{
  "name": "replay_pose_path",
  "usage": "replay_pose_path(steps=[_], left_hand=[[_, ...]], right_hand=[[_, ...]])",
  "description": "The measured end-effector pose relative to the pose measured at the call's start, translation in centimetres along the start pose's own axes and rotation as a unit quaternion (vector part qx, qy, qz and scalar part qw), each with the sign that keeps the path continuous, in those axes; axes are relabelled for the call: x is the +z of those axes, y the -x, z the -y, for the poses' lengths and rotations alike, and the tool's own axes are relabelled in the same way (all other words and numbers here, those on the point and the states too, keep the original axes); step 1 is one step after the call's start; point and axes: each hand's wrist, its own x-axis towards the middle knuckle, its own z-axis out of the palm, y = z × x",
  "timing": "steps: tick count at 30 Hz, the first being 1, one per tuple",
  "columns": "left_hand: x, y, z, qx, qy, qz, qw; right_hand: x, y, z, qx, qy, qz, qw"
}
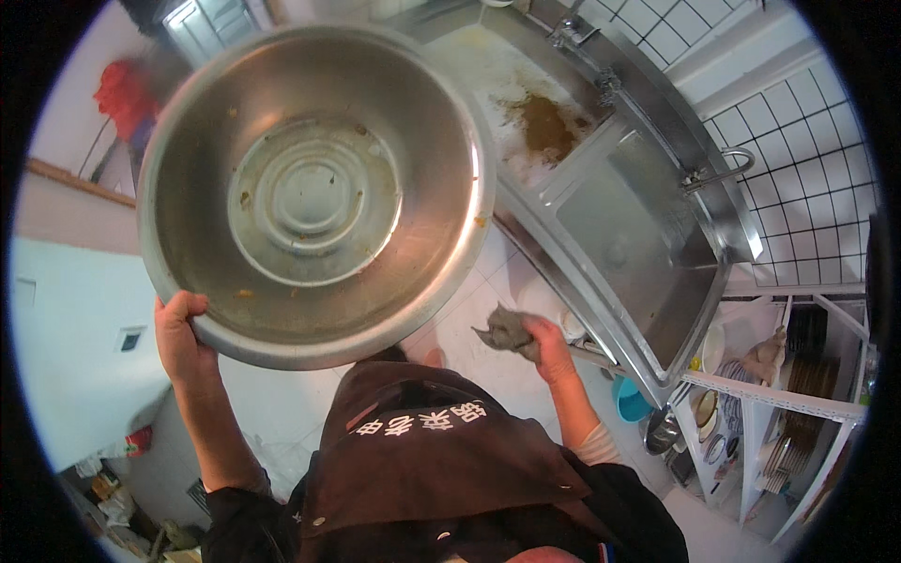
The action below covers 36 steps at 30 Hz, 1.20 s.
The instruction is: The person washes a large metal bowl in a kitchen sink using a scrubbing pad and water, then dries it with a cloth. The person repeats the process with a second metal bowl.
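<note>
My left hand (183, 340) grips the rim of a large round steel basin (310, 324), thumb over the edge. The basin is tilted so its inside faces me. Small orange food bits cling to its wall, and a little murky liquid seems to lie at its bottom. Off to the right, my right hand (549, 349) is closed around a crumpled grey rag (508, 331), apart from the basin. The rag hangs over the floor beside the sink's front edge.
A steel sink (627, 246) with taps (718, 174) runs along the tiled wall, its far compartment holding suds and brown residue (547, 127). White shelves (751, 399) with stacked dishes stand at the right. A blue tub (634, 401) sits below the sink.
</note>
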Motion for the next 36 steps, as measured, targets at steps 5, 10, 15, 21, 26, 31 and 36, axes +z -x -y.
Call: replay_pose_path(steps=[5,10,15,21,26,31,36], left_hand=[[12.8,-6.1,-3.0,0.085,-0.006,0.047,0.995],[25.4,-12.6,-3.0,0.145,0.009,0.183,0.972],[35.5,-15.4,-1.4,0.178,-0.052,0.210,0.960],[43.5,-16.4,1.2,0.230,-0.160,0.135,0.950],[49.1,-15.1,3.3,0.287,-0.281,0.105,0.910],[50.5,-15.2,6.1,0.301,-0.355,0.073,0.882],[51.1,-16.0,8.4,0.273,-0.322,0.067,0.904]], right_hand=[[-2.1,-5.9,12.0,-0.028,-0.243,-0.014,0.970],[-7.2,-12.2,18.5,-0.143,-0.274,-0.141,0.940],[-13.4,-20.9,22.6,-0.223,-0.012,-0.251,0.942],[-22.7,-35.2,25.0,-0.245,0.417,-0.359,0.799],[-29.6,-44.8,21.5,-0.181,0.644,-0.314,0.674],[-22.0,-43.5,29.5,-0.109,0.643,-0.367,0.663],[-16.7,-47.9,28.0,-0.364,0.566,-0.350,0.652]])
